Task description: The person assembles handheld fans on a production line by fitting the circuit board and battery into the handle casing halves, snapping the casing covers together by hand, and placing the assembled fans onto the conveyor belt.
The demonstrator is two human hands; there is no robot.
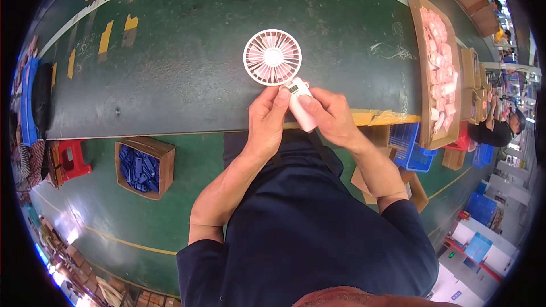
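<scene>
I hold a small pink and white handheld fan (273, 58) over the dark green conveyor belt (187, 62). Its round grille head points away from me and its white handle with a tiny display slants down to the right. My left hand (267, 120) grips the handle from the left, thumb near the display. My right hand (329, 117) wraps the lower end of the handle from the right. Both forearms come up from my dark blue clothing.
A long cardboard tray (427, 74) of pink and white fan parts lies on the belt at the right. A cardboard box (164, 162) of blue parts and a red stool (73, 159) stand on the floor at the left. Blue crates (414, 148) and another seated person (500, 128) are at the right.
</scene>
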